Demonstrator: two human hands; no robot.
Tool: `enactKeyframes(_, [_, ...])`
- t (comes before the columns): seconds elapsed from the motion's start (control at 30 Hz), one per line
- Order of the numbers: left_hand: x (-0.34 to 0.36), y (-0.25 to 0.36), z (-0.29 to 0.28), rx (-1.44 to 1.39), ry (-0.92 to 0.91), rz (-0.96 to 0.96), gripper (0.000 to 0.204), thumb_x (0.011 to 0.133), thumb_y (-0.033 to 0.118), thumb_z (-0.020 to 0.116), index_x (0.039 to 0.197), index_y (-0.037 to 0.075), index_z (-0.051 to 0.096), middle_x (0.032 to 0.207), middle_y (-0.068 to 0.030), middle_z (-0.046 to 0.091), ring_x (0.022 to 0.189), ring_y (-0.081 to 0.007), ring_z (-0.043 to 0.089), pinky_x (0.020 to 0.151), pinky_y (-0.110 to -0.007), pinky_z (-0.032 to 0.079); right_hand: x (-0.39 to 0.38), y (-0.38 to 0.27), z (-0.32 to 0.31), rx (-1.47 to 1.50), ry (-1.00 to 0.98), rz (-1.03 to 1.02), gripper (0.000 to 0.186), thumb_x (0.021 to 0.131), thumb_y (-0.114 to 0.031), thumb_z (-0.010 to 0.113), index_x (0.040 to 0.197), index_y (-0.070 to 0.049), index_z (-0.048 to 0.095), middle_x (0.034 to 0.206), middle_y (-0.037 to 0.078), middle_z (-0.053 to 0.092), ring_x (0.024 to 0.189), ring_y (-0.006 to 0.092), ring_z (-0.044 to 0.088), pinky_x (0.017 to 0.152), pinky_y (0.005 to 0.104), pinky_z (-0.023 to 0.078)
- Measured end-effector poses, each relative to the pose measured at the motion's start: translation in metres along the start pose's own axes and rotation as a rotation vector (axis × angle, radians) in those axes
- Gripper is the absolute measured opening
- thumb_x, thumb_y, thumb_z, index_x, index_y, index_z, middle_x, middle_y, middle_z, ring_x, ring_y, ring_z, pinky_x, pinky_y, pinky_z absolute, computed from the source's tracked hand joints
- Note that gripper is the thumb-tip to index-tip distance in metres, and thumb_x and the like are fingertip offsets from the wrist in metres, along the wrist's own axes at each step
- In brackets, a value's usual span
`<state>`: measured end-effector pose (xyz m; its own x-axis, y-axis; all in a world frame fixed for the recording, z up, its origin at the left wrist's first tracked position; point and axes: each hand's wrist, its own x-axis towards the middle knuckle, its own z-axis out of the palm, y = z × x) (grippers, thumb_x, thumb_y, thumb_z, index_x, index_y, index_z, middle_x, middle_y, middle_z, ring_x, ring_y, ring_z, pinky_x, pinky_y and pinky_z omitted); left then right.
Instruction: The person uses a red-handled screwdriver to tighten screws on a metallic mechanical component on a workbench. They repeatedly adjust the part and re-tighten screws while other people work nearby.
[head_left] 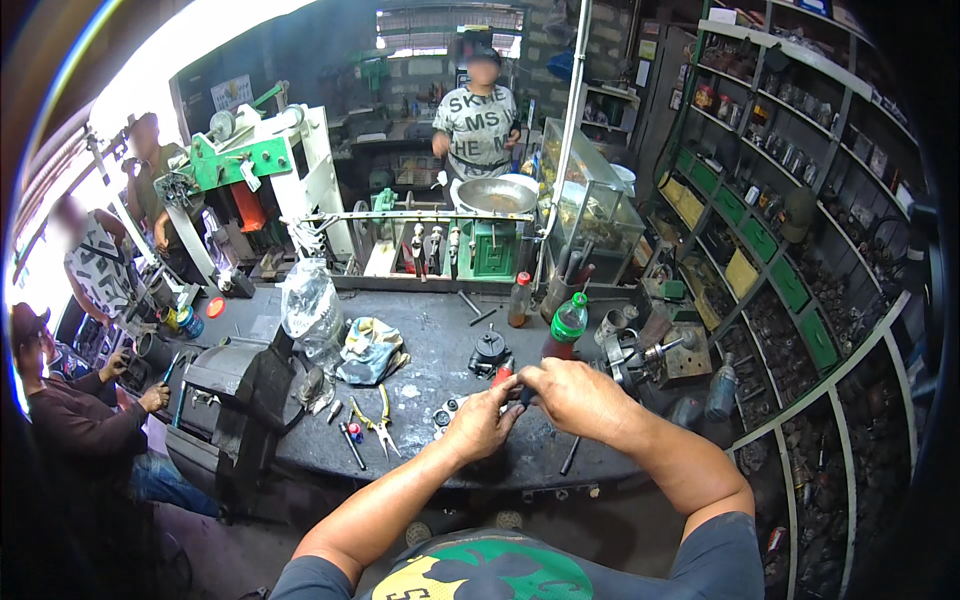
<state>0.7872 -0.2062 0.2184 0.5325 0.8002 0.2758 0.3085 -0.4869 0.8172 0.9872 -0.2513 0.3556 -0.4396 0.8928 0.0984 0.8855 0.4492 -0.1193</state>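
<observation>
Over the dark workbench (430, 375), my two hands meet in front of me. My left hand (483, 420) is closed round a small dark part, mostly hidden by the fingers. My right hand (570, 395) has its fingers bent down onto the same part. A red piece (503, 374) shows just beyond my left fingers; I cannot tell if it belongs to what I hold. Behind it sits a round dark metal part (489, 347). Small metal pieces (443, 415) lie left of my left hand. Yellow-handled pliers (380, 424) and a dark rod (353, 447) lie further left.
A large vise (235, 390) stands at left, near a rag (370, 352) and a clear plastic bag (312, 308). Bottles, including a green-topped one (568, 322), and a metal assembly (630, 355) are at right. Several people are around, one person (475, 125) beyond the bench.
</observation>
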Motion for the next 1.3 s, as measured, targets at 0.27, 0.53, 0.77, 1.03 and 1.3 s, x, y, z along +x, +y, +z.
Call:
enactKeyframes(0.27, [0.004, -0.012, 0.0, 0.07, -0.038, -0.015, 0.066, 0.097, 0.029, 0.087, 0.153, 0.005, 0.063, 0.137, -0.0264, 0.076, 0.13, -0.0459, 0.071, 0.115, -0.052, 0.056, -0.001, 0.007, 0.009, 0.001, 0.153, -0.109, 0.049, 0.107, -0.048, 0.074, 0.117, 0.0, 0.072, 0.092, 0.021, 0.08, 0.086, 0.043, 0.081, 0.075, 0.0519, 0.066])
enactKeyframes(0.53, [0.007, 0.007, -0.004, 0.018, -0.032, -0.026, 0.046, 0.098, 0.014, 0.083, 0.14, 0.002, 0.069, 0.148, -0.0273, 0.071, 0.139, -0.044, 0.067, 0.118, -0.052, 0.053, -0.003, -0.008, 0.013, -0.027, 0.161, -0.026, 0.047, 0.103, -0.043, 0.08, 0.119, 0.001, 0.075, 0.096, 0.023, 0.081, 0.089, 0.0406, 0.083, 0.077, 0.0527, 0.067])
enactKeyframes(0.77, [0.002, 0.012, 0.001, 0.061, 0.07, 0.161, 0.05, 0.096, 0.014, 0.085, 0.141, 0.0, 0.068, 0.137, -0.0256, 0.078, 0.129, -0.0431, 0.074, 0.111, -0.048, 0.06, 0.007, -0.013, 0.0, -0.095, -0.181, 0.197, 0.058, 0.105, -0.051, 0.074, 0.12, 0.005, 0.073, 0.099, 0.025, 0.08, 0.093, 0.0415, 0.082, 0.079, 0.0508, 0.067])
enactKeyframes(1.03, [0.0, -0.007, 0.006, 0.075, 0.066, 0.168, 0.059, 0.095, 0.012, 0.083, 0.15, 0.001, 0.064, 0.126, -0.024, 0.081, 0.116, -0.0422, 0.079, 0.102, -0.046, 0.064, 0.002, -0.003, 0.011, -0.013, -0.043, 0.143, 0.052, 0.103, -0.049, 0.078, 0.119, 0.0, 0.072, 0.094, 0.023, 0.08, 0.09, 0.0419, 0.082, 0.076, 0.0517, 0.067])
enactKeyframes(1.3, [0.005, 0.007, -0.005, 0.003, -0.021, 0.046, 0.052, 0.095, 0.011, 0.085, 0.143, -0.001, 0.07, 0.133, -0.0243, 0.079, 0.125, -0.0425, 0.077, 0.105, -0.047, 0.062, -0.01, 0.011, 0.014, 0.141, 0.135, -0.091, 0.042, 0.099, -0.029, 0.085, 0.126, -0.001, 0.069, 0.101, 0.022, 0.08, 0.096, 0.0414, 0.081, 0.081, 0.0526, 0.065])
